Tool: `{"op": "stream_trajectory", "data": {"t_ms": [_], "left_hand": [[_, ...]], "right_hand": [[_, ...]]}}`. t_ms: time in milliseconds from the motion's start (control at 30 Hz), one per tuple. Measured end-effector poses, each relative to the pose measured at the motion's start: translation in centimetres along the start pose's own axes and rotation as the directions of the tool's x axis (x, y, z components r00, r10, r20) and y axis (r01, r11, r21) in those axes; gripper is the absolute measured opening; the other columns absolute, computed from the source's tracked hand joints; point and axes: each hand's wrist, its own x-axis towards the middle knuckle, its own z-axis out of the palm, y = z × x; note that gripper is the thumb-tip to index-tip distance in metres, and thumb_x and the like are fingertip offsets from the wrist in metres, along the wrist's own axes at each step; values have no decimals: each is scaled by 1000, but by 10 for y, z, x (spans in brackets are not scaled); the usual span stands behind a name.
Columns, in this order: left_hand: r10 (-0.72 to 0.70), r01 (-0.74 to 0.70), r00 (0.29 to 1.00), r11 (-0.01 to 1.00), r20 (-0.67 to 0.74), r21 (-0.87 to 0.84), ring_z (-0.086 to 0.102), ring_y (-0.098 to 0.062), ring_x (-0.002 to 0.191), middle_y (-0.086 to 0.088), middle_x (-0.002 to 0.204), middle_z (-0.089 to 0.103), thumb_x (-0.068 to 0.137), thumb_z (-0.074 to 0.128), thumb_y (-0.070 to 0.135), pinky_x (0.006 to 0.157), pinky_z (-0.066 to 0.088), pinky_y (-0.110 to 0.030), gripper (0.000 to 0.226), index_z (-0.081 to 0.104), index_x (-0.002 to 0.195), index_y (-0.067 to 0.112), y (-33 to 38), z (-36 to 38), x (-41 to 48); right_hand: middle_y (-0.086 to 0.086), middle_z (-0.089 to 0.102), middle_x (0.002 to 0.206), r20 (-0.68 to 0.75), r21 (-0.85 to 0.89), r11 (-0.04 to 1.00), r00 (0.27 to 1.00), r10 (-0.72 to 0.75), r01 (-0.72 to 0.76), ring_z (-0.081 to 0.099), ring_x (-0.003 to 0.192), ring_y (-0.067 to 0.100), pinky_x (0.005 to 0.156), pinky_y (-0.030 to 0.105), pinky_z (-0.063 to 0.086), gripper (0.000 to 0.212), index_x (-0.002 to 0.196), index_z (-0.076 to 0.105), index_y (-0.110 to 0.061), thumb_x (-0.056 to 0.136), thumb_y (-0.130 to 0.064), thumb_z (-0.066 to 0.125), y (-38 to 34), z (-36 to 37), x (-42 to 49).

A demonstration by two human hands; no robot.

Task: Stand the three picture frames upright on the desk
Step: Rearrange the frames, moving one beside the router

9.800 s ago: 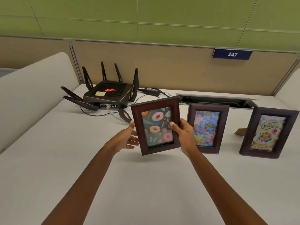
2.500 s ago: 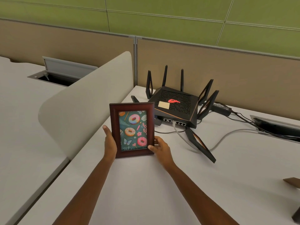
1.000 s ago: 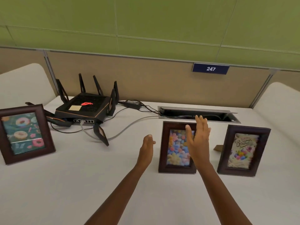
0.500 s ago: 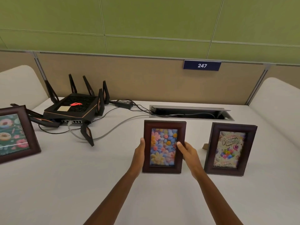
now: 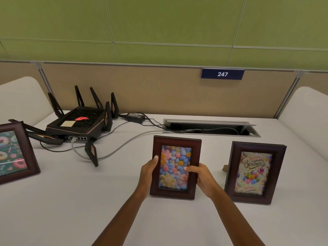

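Three dark wooden picture frames stand on the white desk. The flower frame is upright in the middle. My left hand grips its left edge and my right hand grips its right edge, thumbs on the front. To its right the birthday frame stands upright on its own, with its cardboard stand showing behind. The doughnut frame stands at the far left, partly cut off by the view's edge.
A black router with several antennas sits at the back left, its grey and black cables trailing across the desk to an open cable tray at the back. White dividers flank the desk; a partition with a sign reading 247 stands behind.
The doughnut frame was set down at the left and released. Both hands then moved to the flower frame and closed on its two side edges.
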Motion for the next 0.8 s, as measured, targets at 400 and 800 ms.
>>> {"op": "stream_trajectory", "data": {"t_ms": [400, 800], "left_hand": [[4, -1, 999, 997, 32, -78, 72, -4, 71, 16, 77, 74, 95, 33, 36, 55, 55, -14, 31, 62, 89, 30, 29, 2, 89], [-54, 59, 998, 982, 29, -178, 71, -3, 67, 18, 69, 75, 94, 33, 41, 49, 54, -15, 30, 61, 88, 30, 34, 6, 178]], "right_hand": [[7, 65, 97, -136, -29, 994, 985, -104, 101, 64, 85, 23, 70, 32, 54, 18, 96, 57, -16, 80, -8, 58, -43, 5, 75], [7, 67, 91, -157, -10, 992, 980, -122, 122, 65, 79, 21, 64, 31, 54, 20, 94, 60, -14, 77, -5, 60, -69, -7, 159]]}}
